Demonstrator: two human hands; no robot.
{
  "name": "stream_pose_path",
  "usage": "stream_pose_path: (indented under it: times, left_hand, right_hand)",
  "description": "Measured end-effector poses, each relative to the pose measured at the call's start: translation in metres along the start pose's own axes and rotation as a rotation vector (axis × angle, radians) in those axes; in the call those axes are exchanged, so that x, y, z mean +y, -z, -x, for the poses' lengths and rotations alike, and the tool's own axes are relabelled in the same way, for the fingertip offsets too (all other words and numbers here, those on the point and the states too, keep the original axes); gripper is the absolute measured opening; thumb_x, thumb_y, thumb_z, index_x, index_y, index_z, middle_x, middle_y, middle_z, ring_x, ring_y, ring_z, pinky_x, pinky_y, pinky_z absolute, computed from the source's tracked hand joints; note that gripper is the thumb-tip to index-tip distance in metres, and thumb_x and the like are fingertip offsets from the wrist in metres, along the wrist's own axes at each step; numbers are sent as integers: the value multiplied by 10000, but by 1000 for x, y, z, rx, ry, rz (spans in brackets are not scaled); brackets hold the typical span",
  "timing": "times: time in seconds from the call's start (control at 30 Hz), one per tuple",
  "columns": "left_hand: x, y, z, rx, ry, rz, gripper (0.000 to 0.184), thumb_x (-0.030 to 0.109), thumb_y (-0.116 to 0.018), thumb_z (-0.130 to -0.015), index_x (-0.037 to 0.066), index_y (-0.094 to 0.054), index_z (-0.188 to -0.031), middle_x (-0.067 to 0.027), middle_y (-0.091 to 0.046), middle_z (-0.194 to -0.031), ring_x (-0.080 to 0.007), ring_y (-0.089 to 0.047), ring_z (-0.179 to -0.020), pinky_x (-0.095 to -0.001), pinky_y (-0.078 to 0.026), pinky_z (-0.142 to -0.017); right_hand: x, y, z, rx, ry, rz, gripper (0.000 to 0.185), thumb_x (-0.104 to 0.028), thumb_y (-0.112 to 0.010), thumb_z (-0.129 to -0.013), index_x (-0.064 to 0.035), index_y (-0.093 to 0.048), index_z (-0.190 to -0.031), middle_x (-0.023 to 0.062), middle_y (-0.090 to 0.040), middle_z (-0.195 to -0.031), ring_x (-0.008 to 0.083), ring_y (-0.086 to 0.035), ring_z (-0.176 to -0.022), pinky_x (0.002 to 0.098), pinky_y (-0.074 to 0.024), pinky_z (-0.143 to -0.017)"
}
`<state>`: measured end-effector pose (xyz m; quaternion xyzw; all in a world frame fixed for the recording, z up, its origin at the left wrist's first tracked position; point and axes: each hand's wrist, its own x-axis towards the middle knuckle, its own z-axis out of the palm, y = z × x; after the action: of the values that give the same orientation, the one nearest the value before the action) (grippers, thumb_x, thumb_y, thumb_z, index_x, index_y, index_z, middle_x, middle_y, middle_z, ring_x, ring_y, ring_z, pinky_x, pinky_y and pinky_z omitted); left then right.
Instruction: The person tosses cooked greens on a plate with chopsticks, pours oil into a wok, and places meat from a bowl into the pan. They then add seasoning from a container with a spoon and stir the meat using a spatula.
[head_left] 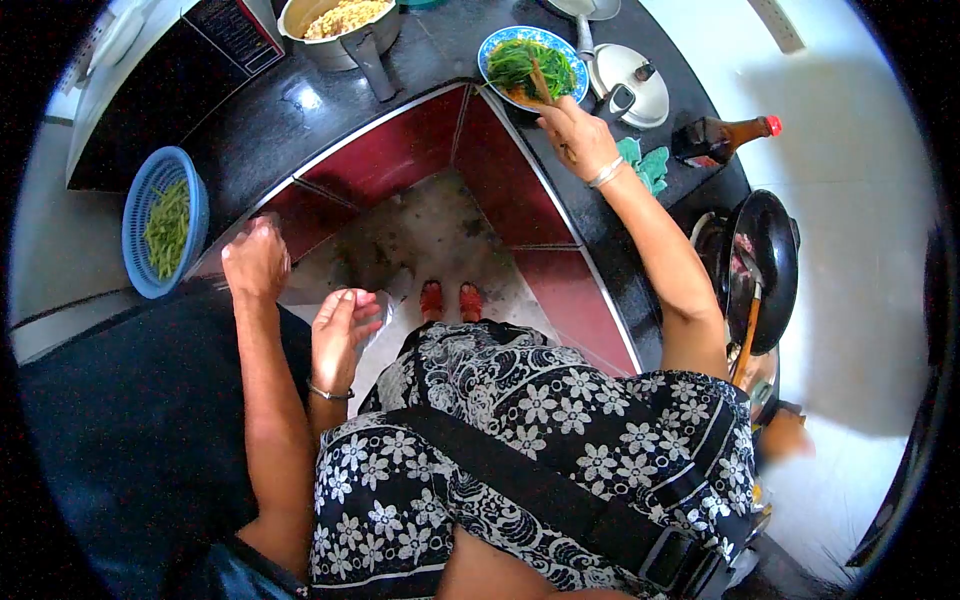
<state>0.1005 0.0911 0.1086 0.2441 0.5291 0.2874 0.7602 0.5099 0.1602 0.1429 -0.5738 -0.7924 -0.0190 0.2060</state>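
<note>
My right hand (582, 138), with a silver bangle at the wrist, is closed round wooden chopsticks (541, 80). Their tips reach into cooked leafy greens (518, 62) on a blue-patterned white plate (573, 50). My left hand (343, 330) hovers in front of my body, palm turned up and fingers loosely apart. Something clear and film-like shows faintly beside it; I cannot make out what. Close by on the left is another person's hand (256, 258), curled, with a blurred transparent thing around it.
A pot (335, 50) of yellowish food stands at the back. A blue basket (137, 225) of cut green vegetables is at left. Along the right side are a pot lid (640, 95), green cloth (650, 165), red-capped bottle (720, 138) and black wok (775, 270) with a spatula (748, 330).
</note>
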Motion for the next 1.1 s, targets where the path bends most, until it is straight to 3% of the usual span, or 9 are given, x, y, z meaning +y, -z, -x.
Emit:
stream_pose_path:
  times: [0.2,0.27,0.33,0.67,0.73,0.83,0.93,1.03,1.1]
  left_hand:
    - [-3,3,2,-2,9,-19,185,229,-438,-919,75,-538,-937,-64,-603,-926,-150,-573,-820,-291,-479,-680]
    - [-5,3,4,-8,12,-14,191,239,-437,-919,78,-537,-933,-61,-602,-922,-145,-571,-821,-289,-476,-684]
    - [0,1,1,-11,16,-33,196,243,-436,-920,75,-536,-932,-59,-602,-916,-144,-570,-819,-291,-474,-685]
    - [1,7,-3,-6,12,-32,205,231,-453,-910,48,-541,-941,-76,-596,-920,-147,-571,-808,-289,-494,-682]
    - [0,7,-1,-5,14,-44,204,231,-456,-909,50,-544,-942,-78,-596,-922,-149,-573,-813,-291,-494,-684]
    - [-2,9,-1,-49,4,-31,202,232,-461,-905,52,-544,-947,-77,-596,-926,-149,-571,-822,-295,-493,-689]
    - [-30,-8,46,-19,19,-24,200,228,-462,-905,51,-544,-950,-78,-594,-932,-153,-568,-833,-295,-494,-686]
    - [-32,-8,44,-7,22,-13,193,237,-470,-903,61,-546,-928,-71,-602,-924,-162,-578,-820,-304,-499,-675]
    - [-28,-11,46,1,22,-39,192,225,-461,-905,54,-542,-939,-75,-594,-930,-163,-572,-831,-301,-496,-683]
  right_hand:
    - [18,27,0,423,-194,-6,52,-58,-531,-825,-22,-563,-844,127,-538,-746,265,-554,-682,331,-462,-609]
    - [38,22,1,525,-358,-299,108,-99,-519,-859,-5,-571,-865,101,-585,-774,204,-597,-687,293,-486,-603]
    - [31,37,-6,531,-717,-744,189,-151,-491,-889,19,-574,-891,105,-614,-814,168,-624,-691,255,-506,-593]
    - [2,67,-32,170,-640,-684,200,-164,-465,-903,-30,-608,-940,31,-591,-851,104,-585,-631,214,-490,-556]
    - [6,42,-33,66,-325,-302,164,-162,-521,-865,-51,-608,-948,71,-580,-847,178,-589,-772,270,-472,-643]
    - [6,27,-38,59,-224,-110,141,-161,-537,-833,-56,-589,-911,127,-563,-863,298,-568,-788,337,-461,-690]
    - [6,42,-4,83,-119,-99,134,-163,-530,-838,-52,-578,-897,132,-555,-846,312,-561,-785,342,-458,-686]
    - [17,37,1,145,-191,-120,165,-183,-510,-867,-29,-569,-879,118,-584,-808,271,-599,-720,316,-483,-643]
    - [35,22,8,314,-416,-556,206,-205,-493,-886,-10,-560,-877,109,-597,-788,232,-616,-681,290,-499,-614]
